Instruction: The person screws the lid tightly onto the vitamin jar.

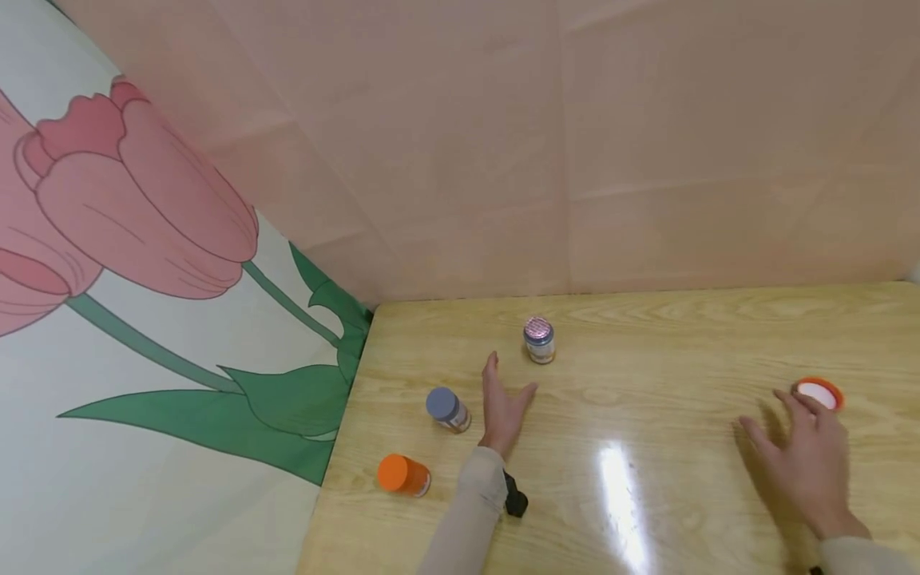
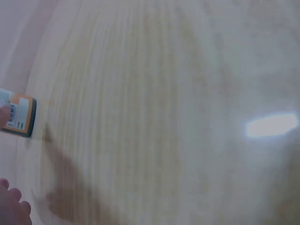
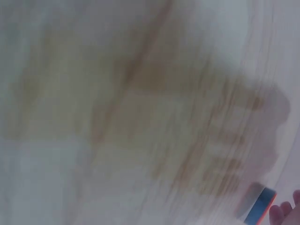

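Note:
My left hand point(image 1: 505, 407) reaches forward over the table with its thumb and fingers spread, holding nothing. Just ahead and right of it stands a small jar point(image 1: 539, 342) with a shiny pink foil top and no lid. That jar's label point(image 2: 19, 113) shows at the left edge of the left wrist view, with fingertips point(image 2: 16, 194) below. At the right, my right hand point(image 1: 808, 459) has its fingers loosely extended at an orange-rimmed lid point(image 1: 835, 391), white inside facing up. Whether they touch it is unclear. In the right wrist view the lid point(image 3: 259, 207) shows a blue side.
Left of my left arm stand a jar with a grey-blue lid point(image 1: 442, 406) and one with an orange lid point(image 1: 395, 473). A pinkish cloth point(image 1: 460, 160) hangs behind the wooden table point(image 1: 668, 343). A tulip-patterned cloth point(image 1: 180, 343) borders its left side.

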### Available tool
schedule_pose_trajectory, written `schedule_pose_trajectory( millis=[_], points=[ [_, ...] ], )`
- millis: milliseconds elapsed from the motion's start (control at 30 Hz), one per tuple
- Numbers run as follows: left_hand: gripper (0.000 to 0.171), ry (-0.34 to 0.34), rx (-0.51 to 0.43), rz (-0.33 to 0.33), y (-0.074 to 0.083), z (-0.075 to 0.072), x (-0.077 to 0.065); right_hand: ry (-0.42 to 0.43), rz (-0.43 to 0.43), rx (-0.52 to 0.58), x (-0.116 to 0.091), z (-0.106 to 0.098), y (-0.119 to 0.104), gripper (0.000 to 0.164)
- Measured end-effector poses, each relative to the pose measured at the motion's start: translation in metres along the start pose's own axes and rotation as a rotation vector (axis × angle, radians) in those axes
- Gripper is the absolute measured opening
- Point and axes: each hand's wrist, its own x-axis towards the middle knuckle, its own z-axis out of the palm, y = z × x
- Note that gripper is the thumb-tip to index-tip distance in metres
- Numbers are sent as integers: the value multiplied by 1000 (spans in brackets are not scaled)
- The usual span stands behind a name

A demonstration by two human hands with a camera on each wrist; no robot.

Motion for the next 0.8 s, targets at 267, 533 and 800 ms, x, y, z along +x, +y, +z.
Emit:
schedule_pose_trajectory(
  millis=[267,533,800],
  points=[
    [87,-36,35,11,9,9,18,32,43,-55,15,-3,19,57],
    [88,-65,56,6,7,20,29,-42,159,-65,16,-2,30,61],
    [87,-127,78,23,7,27,40,-34,203,-50,25,-6,38,64]
  ],
)
